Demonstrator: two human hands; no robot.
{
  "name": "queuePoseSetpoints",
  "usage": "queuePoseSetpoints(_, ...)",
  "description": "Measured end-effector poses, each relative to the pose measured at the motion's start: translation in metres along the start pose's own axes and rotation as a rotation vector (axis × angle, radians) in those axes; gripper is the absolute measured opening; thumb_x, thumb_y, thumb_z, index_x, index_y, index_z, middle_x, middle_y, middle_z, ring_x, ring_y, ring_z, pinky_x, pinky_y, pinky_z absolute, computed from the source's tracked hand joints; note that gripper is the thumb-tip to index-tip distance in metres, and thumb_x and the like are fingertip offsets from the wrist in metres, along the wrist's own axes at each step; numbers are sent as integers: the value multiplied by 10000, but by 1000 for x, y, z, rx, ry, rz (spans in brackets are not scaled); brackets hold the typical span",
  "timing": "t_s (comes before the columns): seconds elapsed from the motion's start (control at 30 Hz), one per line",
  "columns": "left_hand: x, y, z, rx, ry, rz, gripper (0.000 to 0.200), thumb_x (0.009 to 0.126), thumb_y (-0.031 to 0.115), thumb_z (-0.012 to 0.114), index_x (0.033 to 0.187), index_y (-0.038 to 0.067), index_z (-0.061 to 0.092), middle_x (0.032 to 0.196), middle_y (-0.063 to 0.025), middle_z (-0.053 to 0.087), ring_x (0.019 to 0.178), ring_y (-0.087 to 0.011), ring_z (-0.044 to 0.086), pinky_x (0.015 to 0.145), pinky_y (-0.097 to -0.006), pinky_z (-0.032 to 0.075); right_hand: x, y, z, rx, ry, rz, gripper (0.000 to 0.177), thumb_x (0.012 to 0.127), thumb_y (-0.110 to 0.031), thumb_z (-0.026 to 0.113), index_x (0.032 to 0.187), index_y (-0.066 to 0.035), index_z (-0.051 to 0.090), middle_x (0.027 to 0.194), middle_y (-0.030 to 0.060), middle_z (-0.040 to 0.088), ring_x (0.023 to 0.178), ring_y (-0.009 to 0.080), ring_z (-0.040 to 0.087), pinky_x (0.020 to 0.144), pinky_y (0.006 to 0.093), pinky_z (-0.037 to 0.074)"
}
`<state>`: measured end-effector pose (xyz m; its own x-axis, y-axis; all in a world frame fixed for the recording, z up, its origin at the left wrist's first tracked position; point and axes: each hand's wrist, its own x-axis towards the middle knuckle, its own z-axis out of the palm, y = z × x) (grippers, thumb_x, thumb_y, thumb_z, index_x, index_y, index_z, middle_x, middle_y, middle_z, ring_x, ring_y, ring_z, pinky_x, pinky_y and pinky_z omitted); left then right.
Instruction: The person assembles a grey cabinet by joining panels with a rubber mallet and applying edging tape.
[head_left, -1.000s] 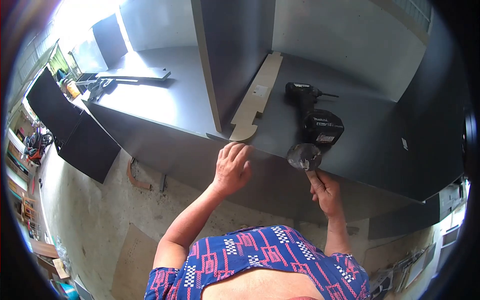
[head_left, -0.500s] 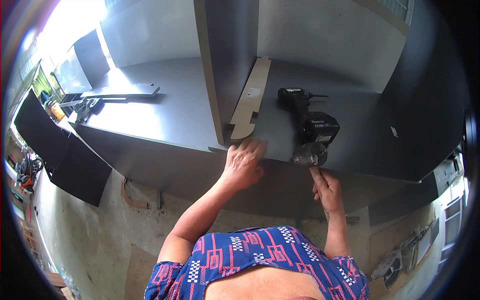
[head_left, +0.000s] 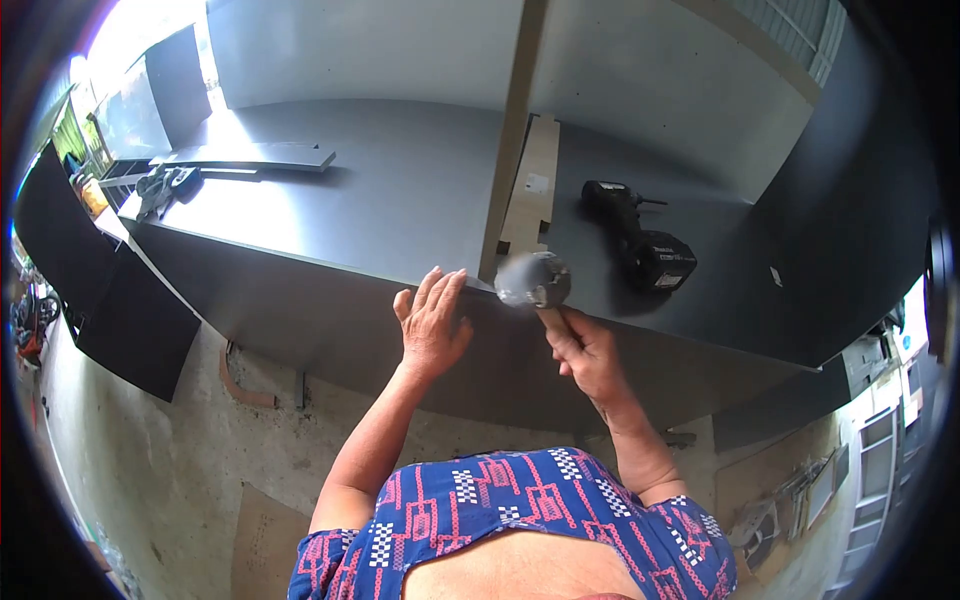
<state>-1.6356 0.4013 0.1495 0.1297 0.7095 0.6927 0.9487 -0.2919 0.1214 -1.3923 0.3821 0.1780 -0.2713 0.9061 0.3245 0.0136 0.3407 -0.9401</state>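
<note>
My right hand [head_left: 592, 358] is wrapped round the wooden handle of a mallet [head_left: 534, 281]. Its rounded, worn head, slightly blurred, hangs over the front edge of a grey board at the foot of an upright divider panel [head_left: 514, 140]. Fingers spread, my left hand [head_left: 434, 325] rests at that front edge, left of the divider, and holds nothing. Just right of the divider lies a pale notched strip [head_left: 538, 180] with a small label; the mallet hides its near end. A black Makita cordless drill [head_left: 640, 243] lies on its side farther right.
On the left of the grey board [head_left: 400, 190] lie a loose strip [head_left: 250, 155] and a dark tool [head_left: 168, 188]. Dark panels [head_left: 135, 320] stand at far left. Below, the concrete floor holds a curved brown piece [head_left: 240, 385] and cardboard [head_left: 268, 540].
The mallet has swung left and up to the divider's base with my right hand. My left hand has moved left off the strip's rounded end. The view has shifted.
</note>
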Motion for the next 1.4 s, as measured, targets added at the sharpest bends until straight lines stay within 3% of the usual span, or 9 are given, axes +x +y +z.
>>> queuePoseSetpoints(0.23, 2, 3, 11, -150, -8, 27, 740, 634, 73, 605, 1354, 156, 454, 1323, -46, 517, 1312, -251, 404, 883, -441, 355, 6, 9, 9, -84, -18, -89, 296, 935, -152, 594, 1210, -42, 600, 780, -11, 595, 595, 60, 483, 534, 221, 419)
queuePoseSetpoints(0.43, 3, 7, 13, -126, -19, 13, 732, 613, 76, 585, 1333, 156, 484, 1321, -28, 530, 1311, -258, 411, 901, -429, 377, 2, 2, 6, -74, -56, 89, 297, 927, -136, 600, 1208, -39, 597, 818, 32, 645, 663, 108, 527, 636, 281, 467)
queuePoseSetpoints(0.53, 3, 8, 14, -134, -14, 20, 727, 612, 62, 581, 1327, 156, 489, 1315, -27, 534, 1309, -259, 414, 905, -430, 377, 3, 14, 4, -162, -25, 19, 289, 920, -136, 610, 1196, -52, 607, 818, 60, 654, 677, 112, 545, 643, 278, 470)
queuePoseSetpoints(0.63, 7, 7, 14, -138, -12, 23, 729, 610, 52, 580, 1326, 156, 491, 1311, -28, 537, 1307, -260, 417, 910, -426, 376, 5, 14, 6, -201, -24, -11, 278, 919, -139, 612, 1186, -64, 616, 788, 58, 640, 662, 112, 537, 634, 273, 460)
queuePoseSetpoints(0.73, 7, 8, 13, -143, -9, 20, 734, 607, 47, 582, 1327, 158, 492, 1307, -31, 539, 1305, -263, 419, 914, -423, 375, 4, 20, 8, -120, -56, -88, 341, 934, -164, 595, 1261, -67, 583, 770, -22, 563, 611, 48, 481, 488, 196, 432)
queuePoseSetpoints(0.93, 8, 7, 11, -140, -12, 24, 735, 611, 44, 588, 1330, 159, 488, 1301, -37, 541, 1302, -265, 421, 913, -427, 374, 2, 13, 6, -72, -53, 33, 326, 935, -182, 598, 1236, -54, 597, 757, -25, 560, 609, 48, 485, 488, 193, 432)
queuePoseSetpoints(1.03, 7, 7, 11, -123, -18, 19, 731, 614, 49, 595, 1329, 158, 488, 1303, -39, 539, 1302, -265, 420, 908, -429, 375, 4, 19, 4, -70, -46, 60, 281, 924, -152, 606, 1190, -62, 623, 714, -27, 560, 568, 58, 467, 496, 235, 408)
queuePoseSetpoints(1.23, 6, 4, 11, -138, -9, 38, 724, 632, 27, 570, 1337, 161, 474, 1311, -25, 527, 1303, -254, 415, 869, -428, 380, 20, 6, -12, 132, -37, 141, 298, 927, -161, 602, 1186, -14, 605, 686, -7, 546, 537, 47, 479, 455, 190, 408)
queuePoseSetpoints(1.4, 9, 3, 11, -125, -7, 22, 721, 629, 24, 575, 1330, 163, 478, 1306, -24, 530, 1301, -254, 417, 875, -430, 382, 36, -15, -38, 95, -26, 200, 329, 928, -161, 599, 1220, -12, 574, 678, 21, 562, 475, 58, 480, 432, 202, 403)
